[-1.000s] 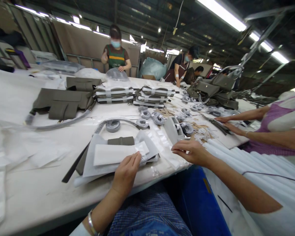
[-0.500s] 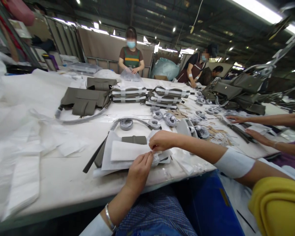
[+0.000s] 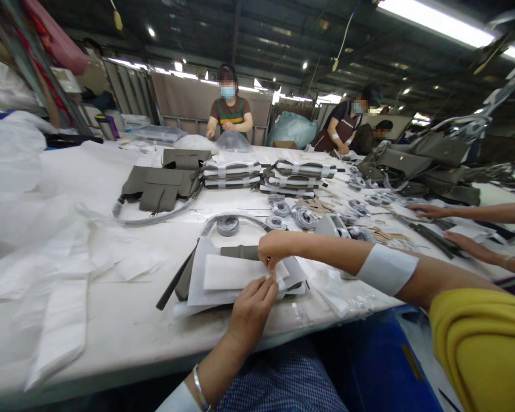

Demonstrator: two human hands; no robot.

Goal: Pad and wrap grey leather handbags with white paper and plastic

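Observation:
A grey-olive handbag (image 3: 183, 282) lies in front of me, mostly covered by white sheet wrapping (image 3: 198, 289). On top of it rests a folded white pad (image 3: 229, 272). My left hand (image 3: 254, 306) is closed in a pinch at the pad's right end, over the wrapping. Coming in from the right, my right hand (image 3: 278, 247) pinches at the same spot, its fingertips meeting the left ones. Whatever lies between the fingertips is too small to make out. The bag's wrapped strap (image 3: 208, 224) arches behind the pad.
Unwrapped bags (image 3: 161, 186) and stacked wrapped bags (image 3: 234, 173) stand further back. Rolled straps (image 3: 304, 217) and a grey tape dispenser (image 3: 329, 225) lie beyond my right hand. White sheets (image 3: 60, 326) cover the left. A co-worker's hands (image 3: 466, 243) work at the right.
The view has shifted, so the table sits further right and lower. My hands stay together at the pad's right end, the right fingers now pointing more downward. The co-worker opposite has raised a hand.

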